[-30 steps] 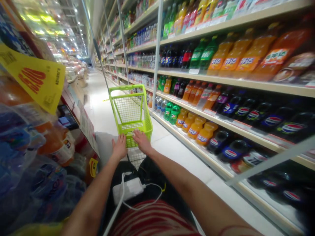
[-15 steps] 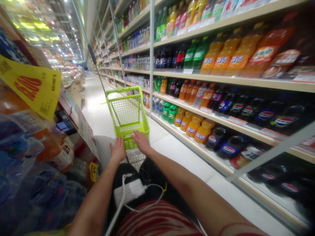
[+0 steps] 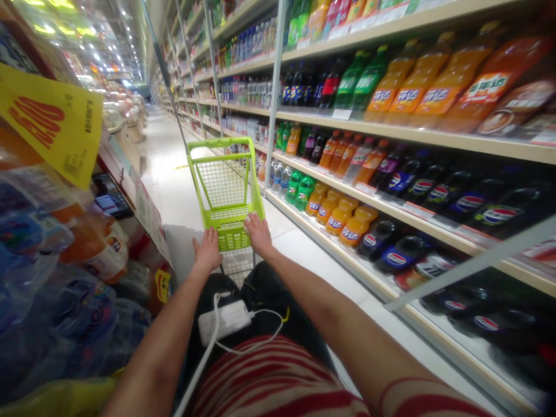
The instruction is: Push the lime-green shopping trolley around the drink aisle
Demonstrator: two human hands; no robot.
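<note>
In front of me stands a lime-green shopping cart point(image 3: 226, 215) with a grid-walled plastic basket. My left hand point(image 3: 207, 250) rests on the left of its near edge, fingers forward over the rim. My right hand point(image 3: 259, 234) grips the near right corner; a small pale patch shows at its fingertips, too small to make out. The undersides of both hands and the thumbs' hold are partly hidden. On my lap below lies a white power bank point(image 3: 226, 321) with a white cable point(image 3: 260, 347) plugged in.
Shelves point(image 3: 417, 136) of soda bottles run along the right, with a slanted metal bar point(image 3: 473, 263) near me. Bottled drinks point(image 3: 69, 313) are stacked close on the left under a yellow price sign point(image 3: 47, 127). A tiled aisle floor point(image 3: 163, 174) stretches ahead.
My right hand has shifted from the middle of the cart's near edge to its right corner. My left hand stays on the left part. The view has tilted slightly.
</note>
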